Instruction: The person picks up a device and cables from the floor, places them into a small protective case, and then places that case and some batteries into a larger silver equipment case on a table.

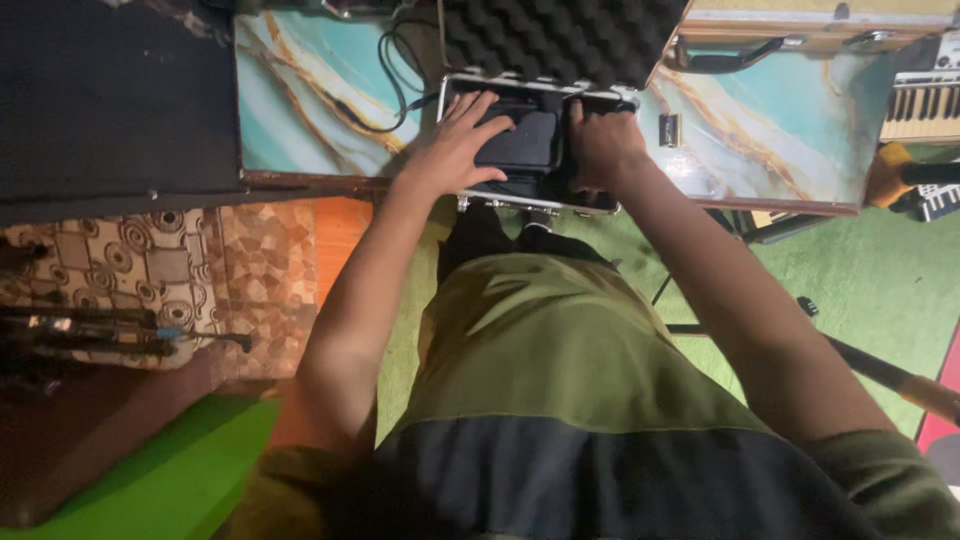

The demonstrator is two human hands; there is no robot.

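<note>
Inside the open foam-lined case (600,100), a black device (525,140) is pressed flat under the spread left hand (455,145); the right hand (600,150) is clamped on the device's edge, seemingly to steady it.

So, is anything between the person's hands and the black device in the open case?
Nothing visible. The left hand lies flat on the black device in the open case, and the right hand rests beside it inside the case.

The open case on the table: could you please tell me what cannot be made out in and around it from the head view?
- Case contents: covered by the left hand and right hand.
- Right fingers: tucked inside, grip unclear.
- Foam-lined lid: cut off by the top edge.
- Keyboard: cut off at right.
</note>
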